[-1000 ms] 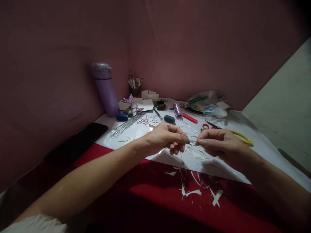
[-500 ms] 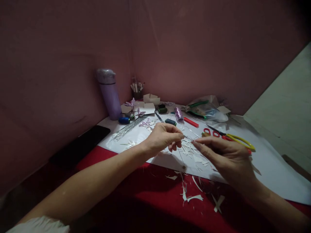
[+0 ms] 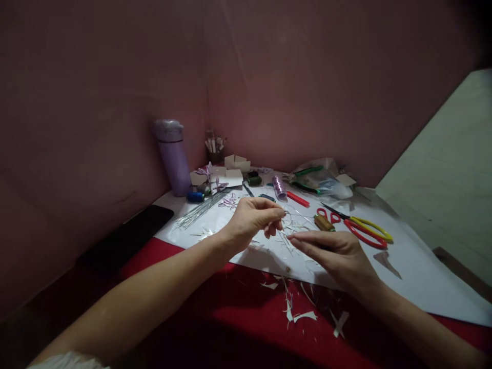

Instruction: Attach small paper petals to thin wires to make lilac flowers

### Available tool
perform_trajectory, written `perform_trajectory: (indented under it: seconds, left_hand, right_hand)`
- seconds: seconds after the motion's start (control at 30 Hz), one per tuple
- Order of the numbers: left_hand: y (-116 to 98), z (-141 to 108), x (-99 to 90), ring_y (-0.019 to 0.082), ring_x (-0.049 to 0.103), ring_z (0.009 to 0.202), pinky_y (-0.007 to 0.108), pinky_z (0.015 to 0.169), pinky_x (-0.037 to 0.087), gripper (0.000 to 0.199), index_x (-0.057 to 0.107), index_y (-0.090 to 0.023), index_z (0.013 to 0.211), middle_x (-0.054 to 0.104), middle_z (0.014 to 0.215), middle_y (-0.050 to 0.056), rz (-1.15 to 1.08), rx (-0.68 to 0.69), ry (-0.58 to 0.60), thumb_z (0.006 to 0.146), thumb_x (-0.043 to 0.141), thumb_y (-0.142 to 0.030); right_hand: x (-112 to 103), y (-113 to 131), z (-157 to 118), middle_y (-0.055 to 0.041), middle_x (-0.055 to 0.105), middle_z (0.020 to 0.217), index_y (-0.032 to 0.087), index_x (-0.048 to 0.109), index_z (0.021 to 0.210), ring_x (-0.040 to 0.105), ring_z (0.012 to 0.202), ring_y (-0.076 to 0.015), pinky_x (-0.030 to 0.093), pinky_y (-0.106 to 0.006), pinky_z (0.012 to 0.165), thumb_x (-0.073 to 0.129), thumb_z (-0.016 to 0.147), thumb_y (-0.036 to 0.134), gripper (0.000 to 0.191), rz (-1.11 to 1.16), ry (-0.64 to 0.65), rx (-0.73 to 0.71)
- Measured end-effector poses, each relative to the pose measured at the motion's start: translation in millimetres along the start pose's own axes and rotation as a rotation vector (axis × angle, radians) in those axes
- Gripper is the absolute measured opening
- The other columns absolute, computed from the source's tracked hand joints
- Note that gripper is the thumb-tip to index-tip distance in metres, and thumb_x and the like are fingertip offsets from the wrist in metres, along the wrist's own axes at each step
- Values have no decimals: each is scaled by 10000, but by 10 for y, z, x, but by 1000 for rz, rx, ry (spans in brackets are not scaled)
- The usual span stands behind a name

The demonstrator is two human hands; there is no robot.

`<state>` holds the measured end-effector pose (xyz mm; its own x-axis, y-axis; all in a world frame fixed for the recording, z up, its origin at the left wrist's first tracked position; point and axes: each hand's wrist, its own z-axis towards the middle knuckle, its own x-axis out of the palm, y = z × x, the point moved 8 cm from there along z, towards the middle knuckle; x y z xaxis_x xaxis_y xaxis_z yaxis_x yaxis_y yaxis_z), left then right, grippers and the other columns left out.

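My left hand (image 3: 255, 218) is closed in a pinch above the white sheet, holding a thin wire-like strand at its fingertips. My right hand (image 3: 338, 256) sits just to the right and lower, thumb and forefinger pressed together close to the left fingertips. What the right fingers hold is too fine to make out. Beyond the right hand lies a brown thread spool (image 3: 324, 222), and a faint line runs from the left fingertips towards it. Scissors (image 3: 367, 231) with red and yellow handles lie farther right. Purple wire-and-thread shapes (image 3: 228, 201) rest behind the left hand.
Paper scraps (image 3: 305, 316) litter the white sheet (image 3: 407, 277) and red cloth (image 3: 215, 302). Behind stand a purple bottle (image 3: 173, 164) and a metal-thread spool (image 3: 279, 188). A wire bundle (image 3: 200, 211), green-handled pliers (image 3: 307, 171) and a black phone-like slab (image 3: 130, 230) lie around.
My right hand has moved left and down, its fingertips now below the left ones. The brown spool and more of the scissors have come into sight. The view has shifted slightly.
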<state>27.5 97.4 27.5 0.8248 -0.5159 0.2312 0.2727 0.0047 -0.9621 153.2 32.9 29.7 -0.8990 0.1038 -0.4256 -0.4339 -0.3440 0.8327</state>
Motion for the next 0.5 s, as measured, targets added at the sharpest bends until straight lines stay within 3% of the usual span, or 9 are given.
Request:
perform_trajectory:
  seconds: [0.1,0.17,0.23,0.37,0.5]
  left_hand:
    - [-29,-12,6,63,457,363,191,369,332,118,629,-94,621,570,470,7,64,-3,-11,664,674,-193]
    - [-28,-27,71,65,457,365,187,359,315,115,636,-96,624,565,466,3,58,-21,58,661,679,-195]
    - [-16,-44,138,66,457,370,185,353,302,121,643,-100,635,560,468,-2,28,-38,138,658,694,-207]
    - [18,-48,162,63,462,387,181,362,300,133,644,-111,664,565,492,-7,-69,-59,181,667,703,-230]
    - [-11,-29,74,59,465,384,185,380,324,141,626,-106,638,576,507,2,-50,-6,60,687,677,-227]
  right_hand:
    - [-193,265,23,-29,694,662,213,744,791,595,586,-158,449,-263,502,663,748,325,145,-157,-120,-112]
    - [-368,314,128,-3,624,576,201,723,743,518,518,-117,381,-239,450,669,742,337,147,-186,-176,-85]
    - [-445,227,255,10,582,547,189,714,709,471,497,-94,347,-226,435,686,722,360,174,-128,-129,7]
    - [-297,-97,251,7,594,521,177,740,710,455,452,-81,333,-214,401,720,680,382,208,25,36,219]
    - [-137,-95,-24,-41,726,719,230,772,767,627,649,-162,483,-254,553,735,671,365,169,47,20,230]
